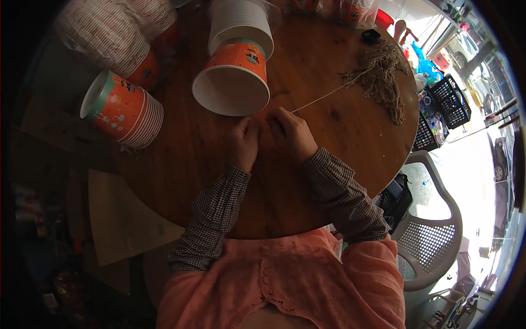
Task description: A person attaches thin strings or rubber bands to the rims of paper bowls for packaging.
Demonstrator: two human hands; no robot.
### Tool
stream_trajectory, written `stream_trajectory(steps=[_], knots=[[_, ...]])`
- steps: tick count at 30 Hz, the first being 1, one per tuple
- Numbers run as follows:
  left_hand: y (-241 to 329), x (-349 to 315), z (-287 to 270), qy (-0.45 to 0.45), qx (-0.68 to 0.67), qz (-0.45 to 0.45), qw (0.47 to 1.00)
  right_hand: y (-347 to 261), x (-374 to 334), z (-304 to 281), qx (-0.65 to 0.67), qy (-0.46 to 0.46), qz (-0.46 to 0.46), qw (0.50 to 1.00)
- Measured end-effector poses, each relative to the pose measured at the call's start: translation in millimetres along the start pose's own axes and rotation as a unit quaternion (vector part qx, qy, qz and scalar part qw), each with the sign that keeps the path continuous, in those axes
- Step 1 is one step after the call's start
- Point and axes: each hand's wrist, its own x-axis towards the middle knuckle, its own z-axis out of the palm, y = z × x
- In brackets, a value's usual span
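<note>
A thin tan string (319, 100) runs from a loose bundle of twine (379, 74) on the round wooden table to my right hand (294, 134), whose fingers are curled closed on it. Just left of it, my left hand (244, 143) is closed too, thumb side up; whatever its fingers grip is hidden. Both hands sit close together, a small gap between them. Right beyond my left hand lies an orange paper cup (238, 61) on its side, its white mouth facing me and its base against a stack of white cups (241, 23).
At the left, a tilted stack of orange cups (129, 112) lies near plastic-wrapped cup stacks (101, 41). A small black object (371, 36) sits beside the twine on the wooden table (307, 186). Beyond the right edge stand a plastic chair (433, 236) and black baskets (449, 101).
</note>
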Motion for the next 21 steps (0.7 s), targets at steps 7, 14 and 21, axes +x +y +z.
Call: stream_trajectory(steps=[7, 14, 21], knots=[[-8.7, 3.0, -2.5, -0.028, 0.031, 0.075, 0.996, 1.4, 1.0, -5.2, 0.038, -0.017, 0.074, 0.996], [-10.0, 3.7, -3.4, -0.036, 0.047, 0.119, 0.991, 2.0, 2.4, -7.4, 0.04, -0.029, 0.064, 0.997], [-9.4, 4.1, -2.4, -0.048, 0.053, 0.124, 0.99, 3.3, 3.4, -7.3, 0.021, -0.025, 0.096, 0.995]])
